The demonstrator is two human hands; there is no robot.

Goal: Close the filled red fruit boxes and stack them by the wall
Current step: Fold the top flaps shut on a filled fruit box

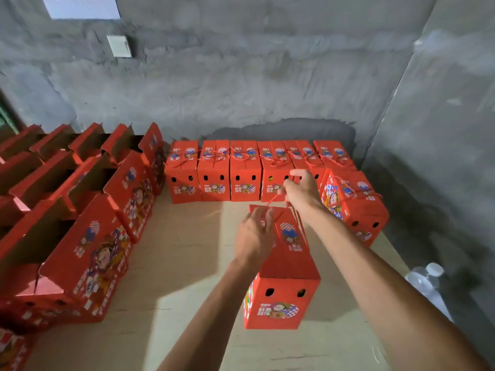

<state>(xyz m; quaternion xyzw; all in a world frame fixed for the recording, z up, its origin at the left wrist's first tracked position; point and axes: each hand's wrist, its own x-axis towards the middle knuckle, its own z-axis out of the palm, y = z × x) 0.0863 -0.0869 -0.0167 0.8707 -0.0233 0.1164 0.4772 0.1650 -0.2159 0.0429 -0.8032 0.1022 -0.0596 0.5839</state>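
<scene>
**Red fruit box held at its top flaps, rope handle pinched**

A red fruit box (282,285) stands upright on the pale table (187,263), in front of the person and a little right of centre. Its long axis runs away from the person toward the grey wall (241,76); the short end with two round holes and a cartoon label faces the camera. The top flaps meet in a ridge along that axis.

The left hand (254,236) lies over the near-left part of the ridge, fingers (263,218) curled on the flap edge. The right hand (301,190) is raised above the far end, fingers clenched on a red twisted rope handle (273,200) that runs down to the box top.

A row of closed boxes (257,170) stands against the wall, short ends toward the camera, rope handles lying on their tops. One more closed box (356,207) sits turned at an angle at the right end of that row. Open boxes (88,210) with raised flaps fill the left side of the table in rows.

The labels carry a cartoon figure and blue-and-white checks; the writing on them is too small to read. A white sheet (80,6) on the wall shows cut-off, unreadable marks. Clear bottles (426,279) stand off the table's right edge.
</scene>
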